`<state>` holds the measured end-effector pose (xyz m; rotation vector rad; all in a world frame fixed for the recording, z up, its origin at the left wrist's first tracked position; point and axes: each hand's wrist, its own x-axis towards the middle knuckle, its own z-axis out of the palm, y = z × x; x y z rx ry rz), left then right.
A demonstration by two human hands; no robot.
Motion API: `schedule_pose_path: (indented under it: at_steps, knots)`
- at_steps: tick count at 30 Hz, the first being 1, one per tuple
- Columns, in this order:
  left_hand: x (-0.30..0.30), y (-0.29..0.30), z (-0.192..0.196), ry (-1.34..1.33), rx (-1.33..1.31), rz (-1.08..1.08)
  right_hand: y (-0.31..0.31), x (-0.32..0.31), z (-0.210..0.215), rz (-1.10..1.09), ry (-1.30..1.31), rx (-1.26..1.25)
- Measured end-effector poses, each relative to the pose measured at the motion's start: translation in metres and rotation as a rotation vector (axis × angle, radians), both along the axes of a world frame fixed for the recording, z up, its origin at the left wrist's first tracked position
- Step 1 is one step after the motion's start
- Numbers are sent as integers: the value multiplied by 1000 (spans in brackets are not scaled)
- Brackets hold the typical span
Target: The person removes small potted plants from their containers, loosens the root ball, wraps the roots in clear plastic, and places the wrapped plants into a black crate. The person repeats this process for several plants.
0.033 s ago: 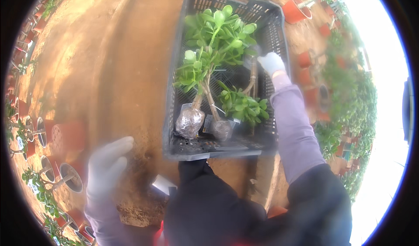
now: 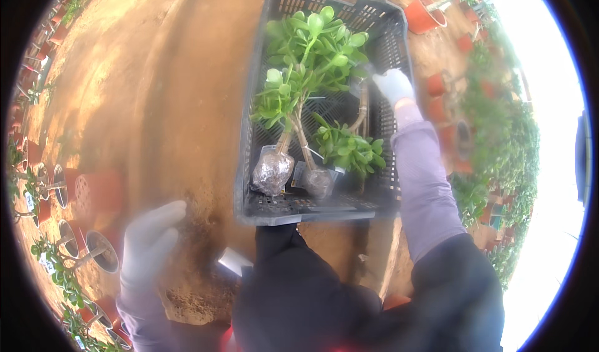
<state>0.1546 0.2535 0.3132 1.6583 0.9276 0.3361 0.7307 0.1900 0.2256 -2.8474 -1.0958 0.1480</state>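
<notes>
My right hand [image 2: 395, 87], in a pale glove, is over the right side of a black plastic crate [image 2: 299, 217]. Its fingers look curled, and their blurred tips hide what they hold, if anything. Beside them, a bare stem [image 2: 362, 105] leads down to a leafy green crown [image 2: 350, 152] in the crate. Two larger succulent plants lie to the left of it, their leaves [image 2: 312, 46] toward the far end. At the near end sit their plastic-wrapped root balls, one on the left [image 2: 272, 172] and another [image 2: 316, 180] beside it. My gloved left hand [image 2: 148, 243] hovers open and blurred over the soil, left of the crate.
Brown soil [image 2: 193, 102] stretches along the crate's left. A small white object [image 2: 234, 261] lies near my dark-clothed leg. Orange pots line both sides, including an upright one [image 2: 424, 14] at far right and a tipped one [image 2: 98, 193] at left. Green plants [image 2: 518, 146] crowd the right.
My right hand has shifted slightly to the right. My left hand has drifted a little left and down. The plants in the crate look almost unmoved.
</notes>
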Motion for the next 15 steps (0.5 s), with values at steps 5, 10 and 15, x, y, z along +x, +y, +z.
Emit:
schedule_pose_path:
  at_steps: [5,10,15]
  knots:
    - [-101,-48,27,395,-30,-33,34,-82,111,555,-51,128]
    - [-187,-121,50,592,-18,30,99,-227,176,1068,242,199]
    - [-212,-200,65,540,265,187,148,-483,221,1773,236,27]
